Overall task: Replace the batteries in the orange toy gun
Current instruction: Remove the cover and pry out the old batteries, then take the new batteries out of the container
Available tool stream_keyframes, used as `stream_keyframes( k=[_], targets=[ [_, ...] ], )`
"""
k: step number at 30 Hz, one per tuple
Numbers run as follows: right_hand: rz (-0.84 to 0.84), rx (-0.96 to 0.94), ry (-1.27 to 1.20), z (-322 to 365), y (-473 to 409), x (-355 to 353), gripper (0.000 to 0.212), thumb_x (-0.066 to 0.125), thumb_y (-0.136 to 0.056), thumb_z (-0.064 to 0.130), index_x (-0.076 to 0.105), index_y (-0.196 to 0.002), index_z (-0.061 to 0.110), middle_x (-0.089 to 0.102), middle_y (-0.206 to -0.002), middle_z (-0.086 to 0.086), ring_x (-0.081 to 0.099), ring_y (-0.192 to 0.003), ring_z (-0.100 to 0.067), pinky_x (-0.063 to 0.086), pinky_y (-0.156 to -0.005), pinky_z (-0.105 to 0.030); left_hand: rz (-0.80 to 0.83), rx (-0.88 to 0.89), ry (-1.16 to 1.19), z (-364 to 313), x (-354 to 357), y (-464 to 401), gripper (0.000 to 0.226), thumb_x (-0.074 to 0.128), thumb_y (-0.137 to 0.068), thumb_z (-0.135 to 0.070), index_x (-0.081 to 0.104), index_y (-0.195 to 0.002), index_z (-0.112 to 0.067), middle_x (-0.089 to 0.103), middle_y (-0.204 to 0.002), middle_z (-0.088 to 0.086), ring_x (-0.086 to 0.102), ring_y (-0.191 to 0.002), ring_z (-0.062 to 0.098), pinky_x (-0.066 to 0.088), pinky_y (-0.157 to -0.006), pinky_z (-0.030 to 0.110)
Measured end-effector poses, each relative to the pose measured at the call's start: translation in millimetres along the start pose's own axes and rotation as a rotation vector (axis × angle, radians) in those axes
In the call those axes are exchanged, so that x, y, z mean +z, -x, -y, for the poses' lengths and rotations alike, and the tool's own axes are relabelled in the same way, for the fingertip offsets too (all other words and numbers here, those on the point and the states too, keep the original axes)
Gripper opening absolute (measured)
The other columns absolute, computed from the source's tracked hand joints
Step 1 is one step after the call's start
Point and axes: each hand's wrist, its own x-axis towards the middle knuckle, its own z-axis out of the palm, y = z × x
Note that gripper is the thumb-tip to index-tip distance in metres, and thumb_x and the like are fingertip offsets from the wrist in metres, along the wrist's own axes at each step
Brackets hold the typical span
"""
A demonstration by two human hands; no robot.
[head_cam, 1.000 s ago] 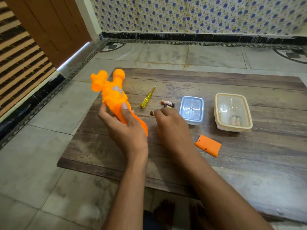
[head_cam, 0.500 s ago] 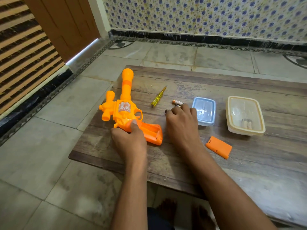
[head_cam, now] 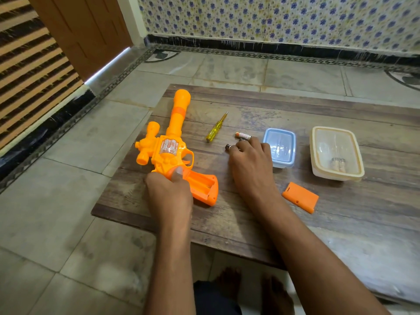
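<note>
The toy gun (head_cam: 171, 153) is bright orange plastic, smooth with a mild sheen, and a clear glittery panel sits in its side. Its loose cover (head_cam: 300, 197) is the same orange plastic, more matt. The low table (head_cam: 341, 235) is dark wood, grainy and worn (scuffed pale in patches). The screwdriver (head_cam: 216, 128) has a translucent yellow plastic handle and a dull metal tip. The small box (head_cam: 280, 146) is cloudy bluish plastic; the bigger box (head_cam: 336, 153) is clear plastic with a cream rim, both slightly glossy. The battery (head_cam: 243, 135) beyond the fingers has a shiny printed wrap. The floor (head_cam: 56, 212) is grey stone tile, matt and smudged; the wall (head_cam: 272, 17) looks glazed.
</note>
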Motion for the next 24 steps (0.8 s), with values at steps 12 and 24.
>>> stream_keyframes(
  k=[12, 24],
  targets=[
    [-0.046, 0.006, -0.017, -4.6, -0.1, 2.9, 0.007, 0.073, -0.080, 0.001, 0.072, -0.086, -0.002, 0.070, -0.089, -0.018, 0.062, -0.088, -0.040, 0.048, -0.077, -0.043, -0.107, 0.211, -0.207, 9.0, -6.4, -9.1, 0.033, 0.081, -0.086, -0.037, 0.069, -0.097, -0.008, 0.070, -0.100, 0.015, 0.065, -0.104, 0.038, 0.055, -0.087, 0.051],
    [-0.282, 0.114, -0.266, -32.7, 5.7, -29.5, 0.028, 0.050, -0.079, 0.003, 0.075, -0.089, 0.006, 0.075, -0.095, -0.009, 0.063, -0.086, -0.037, 0.046, -0.072, -0.039, 0.010, 0.623, 0.082, -25.0, 37.2, 14.5, 0.009, 0.071, -0.095, -0.014, 0.076, -0.104, -0.014, 0.071, -0.099, 0.003, 0.067, -0.080, 0.007, 0.049, -0.068, 0.009]
  ],
)
